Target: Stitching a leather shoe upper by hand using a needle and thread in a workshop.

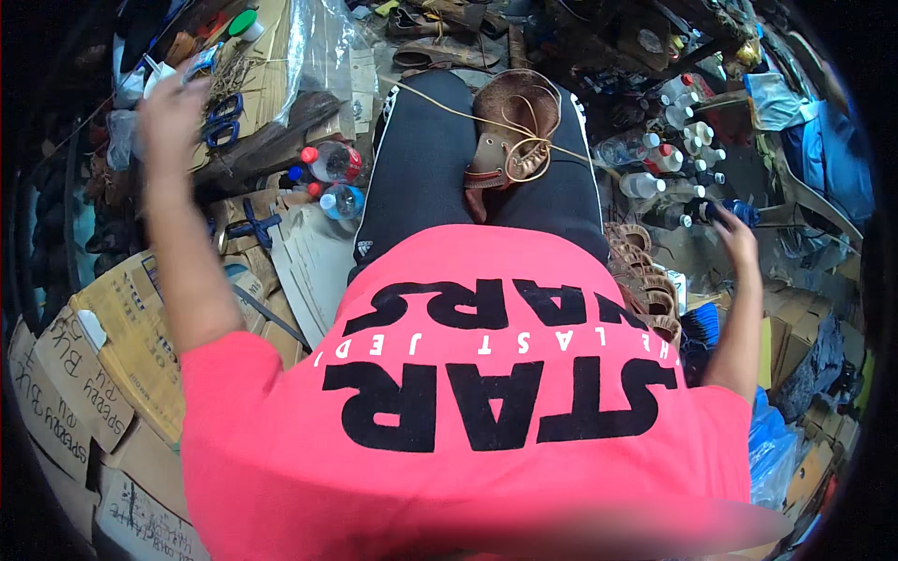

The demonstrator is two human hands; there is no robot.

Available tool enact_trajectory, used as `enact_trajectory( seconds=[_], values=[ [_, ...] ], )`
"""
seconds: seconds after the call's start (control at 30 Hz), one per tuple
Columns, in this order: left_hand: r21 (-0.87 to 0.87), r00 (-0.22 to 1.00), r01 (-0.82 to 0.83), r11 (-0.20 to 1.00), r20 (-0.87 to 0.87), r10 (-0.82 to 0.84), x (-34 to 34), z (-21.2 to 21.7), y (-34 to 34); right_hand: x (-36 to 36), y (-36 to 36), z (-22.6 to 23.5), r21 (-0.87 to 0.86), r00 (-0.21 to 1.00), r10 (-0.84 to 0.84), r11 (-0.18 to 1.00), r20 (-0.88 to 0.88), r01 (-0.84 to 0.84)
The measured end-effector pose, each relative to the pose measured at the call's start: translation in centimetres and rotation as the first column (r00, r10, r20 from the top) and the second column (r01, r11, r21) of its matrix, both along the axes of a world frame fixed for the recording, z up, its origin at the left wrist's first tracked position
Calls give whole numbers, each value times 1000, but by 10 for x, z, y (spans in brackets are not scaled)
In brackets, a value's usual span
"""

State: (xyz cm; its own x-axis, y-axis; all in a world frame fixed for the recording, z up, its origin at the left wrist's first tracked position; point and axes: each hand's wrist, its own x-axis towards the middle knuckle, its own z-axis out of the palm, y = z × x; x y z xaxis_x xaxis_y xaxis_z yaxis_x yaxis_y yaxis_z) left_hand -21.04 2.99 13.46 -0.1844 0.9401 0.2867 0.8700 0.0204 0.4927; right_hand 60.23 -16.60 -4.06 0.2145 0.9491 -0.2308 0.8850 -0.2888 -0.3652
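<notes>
A brown leather shoe (pixel 524 112) rests between my knees, on dark trousers (pixel 426 140). A tan cord (pixel 527 143) is looped in a loose tangle over its opening, and strands run out to both sides. My left hand (pixel 173 107), raised far out to the left, is smeared by motion, so its fingers do not show clearly. On the other side my right hand (pixel 737 234) is stretched out beside a dark blue bottle (pixel 744 213). Its fingers look curled, and what lies in them is hidden. Neither hand touches the shoe.
Several capped bottles (pixel 645 185) stand to the right, and a few more (pixel 341 201) on the left. Blue-handled scissors (pixel 223 122) lie near my left hand. Brown shoe pieces (pixel 641 271) line my right side. Cardboard (pixel 131 327) covers the lower left; worn shoes (pixel 444 51) lie ahead.
</notes>
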Motion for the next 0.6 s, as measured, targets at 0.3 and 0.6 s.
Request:
enact_trajectory(
  seconds=[0.3, 0.6],
  values=[
    [-422, 655, 755, 503, 535, -534, 188, -103, -37, -337, 91, 49, 324, 800, 411, 902, -436, -287],
    [-74, 566, 825, 561, 108, -818, 155, -99, -32, -216, 75, -6, 224, 758, 61, 968, -649, 113]
  ],
)
